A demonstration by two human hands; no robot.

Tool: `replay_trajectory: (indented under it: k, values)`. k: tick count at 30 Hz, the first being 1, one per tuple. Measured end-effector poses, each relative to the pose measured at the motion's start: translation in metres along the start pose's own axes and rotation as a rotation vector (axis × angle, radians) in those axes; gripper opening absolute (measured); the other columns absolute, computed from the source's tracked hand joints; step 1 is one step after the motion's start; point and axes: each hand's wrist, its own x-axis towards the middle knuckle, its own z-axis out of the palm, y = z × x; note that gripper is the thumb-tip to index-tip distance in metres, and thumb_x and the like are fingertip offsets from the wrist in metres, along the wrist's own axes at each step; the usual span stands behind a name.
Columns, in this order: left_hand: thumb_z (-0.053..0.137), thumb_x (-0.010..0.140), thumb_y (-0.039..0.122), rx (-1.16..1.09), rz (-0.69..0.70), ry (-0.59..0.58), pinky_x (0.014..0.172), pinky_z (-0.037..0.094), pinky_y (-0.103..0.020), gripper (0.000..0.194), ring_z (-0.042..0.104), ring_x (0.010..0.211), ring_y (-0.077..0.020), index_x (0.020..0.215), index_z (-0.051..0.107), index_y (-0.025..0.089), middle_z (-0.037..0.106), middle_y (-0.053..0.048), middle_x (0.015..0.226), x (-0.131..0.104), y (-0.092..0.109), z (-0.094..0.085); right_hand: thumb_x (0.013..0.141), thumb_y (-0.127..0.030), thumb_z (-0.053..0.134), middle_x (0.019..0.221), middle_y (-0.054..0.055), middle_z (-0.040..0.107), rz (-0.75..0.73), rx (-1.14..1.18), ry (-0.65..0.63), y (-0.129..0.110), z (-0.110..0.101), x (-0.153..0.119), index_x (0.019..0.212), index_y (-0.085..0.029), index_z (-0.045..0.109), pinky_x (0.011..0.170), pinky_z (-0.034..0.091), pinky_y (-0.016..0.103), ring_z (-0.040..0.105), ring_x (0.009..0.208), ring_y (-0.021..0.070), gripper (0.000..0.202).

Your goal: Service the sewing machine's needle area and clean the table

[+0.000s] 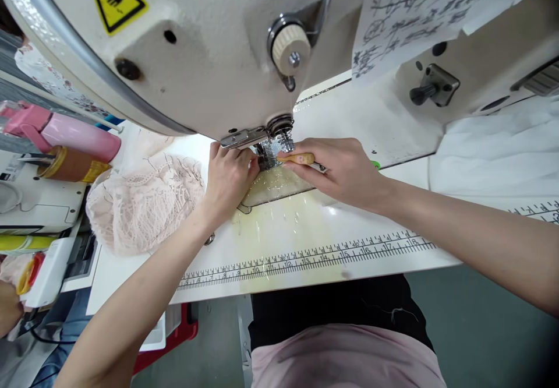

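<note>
Under the head of a white sewing machine [209,56], both my hands meet at the needle and presser foot area [264,158]. My right hand [345,169] grips a small yellow-handled screwdriver [299,158], its thin shaft pointing left at the presser foot. I cannot make out where its tip sits. My left hand [231,175] is at the left side of the foot, thumb and fingers drawn together; what they pinch, if anything, is hidden. Shiny metal and a yellowed plate [279,184] lie below the hands.
Pale pink lace fabric [148,201] is heaped left of my left hand. A printed ruler [305,254] runs along the table's front edge. Beyond the lace stand a pink bottle [78,134] and a brown tape roll [70,163]. White cloth [498,149] lies at right. Another person's hand [9,306] shows far left.
</note>
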Motion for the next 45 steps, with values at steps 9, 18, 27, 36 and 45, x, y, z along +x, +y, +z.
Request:
replay_trajectory:
  k: [9, 18, 27, 36, 45]
  values:
    - [0.054, 0.092, 0.029, -0.095, -0.2, -0.002, 0.091, 0.044, -0.048, 0.02, 0.062, 0.101, -0.0302, 0.075, 0.062, 0.022, 0.071, -0.009, 0.092, 0.0, -0.02, -0.015, 0.102, -0.029, 0.052, 0.096, 0.003, 0.076, 0.035, 0.054, -0.009, 0.001, 0.0, 0.0, 0.104, -0.014, 0.066, 0.063, 0.052, 0.024, 0.072, 0.082, 0.012, 0.021]
    - [0.042, 0.098, 0.026, -0.368, -0.455, -0.196, 0.072, 0.039, -0.034, 0.02, 0.05, 0.079, -0.0183, 0.079, 0.048, 0.02, 0.057, -0.004, 0.084, -0.004, -0.009, -0.045, 0.098, -0.029, 0.059, 0.093, 0.0, 0.077, 0.081, 0.121, 0.058, -0.001, 0.003, 0.002, 0.101, -0.017, 0.07, 0.064, 0.056, 0.024, 0.072, 0.076, 0.0113, 0.016]
    - [0.049, 0.098, 0.029, -0.292, -0.373, -0.241, 0.069, 0.034, -0.033, 0.028, 0.047, 0.073, -0.0173, 0.071, 0.047, 0.019, 0.055, -0.003, 0.077, -0.006, -0.008, -0.043, 0.1, -0.028, 0.055, 0.097, 0.001, 0.077, 0.071, 0.062, -0.051, -0.002, 0.002, 0.004, 0.105, -0.017, 0.07, 0.067, 0.056, 0.023, 0.071, 0.078, 0.0105, 0.019]
    - [0.071, 0.084, 0.028, -0.409, -0.5, -0.249, 0.071, 0.042, -0.031, 0.009, 0.058, 0.078, -0.0167, 0.079, 0.074, 0.02, 0.07, -0.002, 0.082, 0.0, -0.006, -0.035, 0.101, -0.03, 0.052, 0.098, 0.002, 0.077, 0.116, 0.0, -0.031, -0.004, -0.001, 0.005, 0.102, -0.019, 0.068, 0.067, 0.054, 0.024, 0.07, 0.079, 0.0115, 0.02]
    - [0.068, 0.086, 0.027, -0.417, -0.579, -0.23, 0.065, 0.039, -0.031, 0.011, 0.057, 0.072, -0.0159, 0.086, 0.077, 0.021, 0.069, -0.003, 0.083, 0.008, 0.002, -0.03, 0.101, -0.029, 0.053, 0.095, 0.001, 0.076, 0.093, -0.032, -0.04, -0.001, 0.002, 0.003, 0.103, -0.017, 0.07, 0.059, 0.049, 0.022, 0.072, 0.08, 0.0122, 0.021]
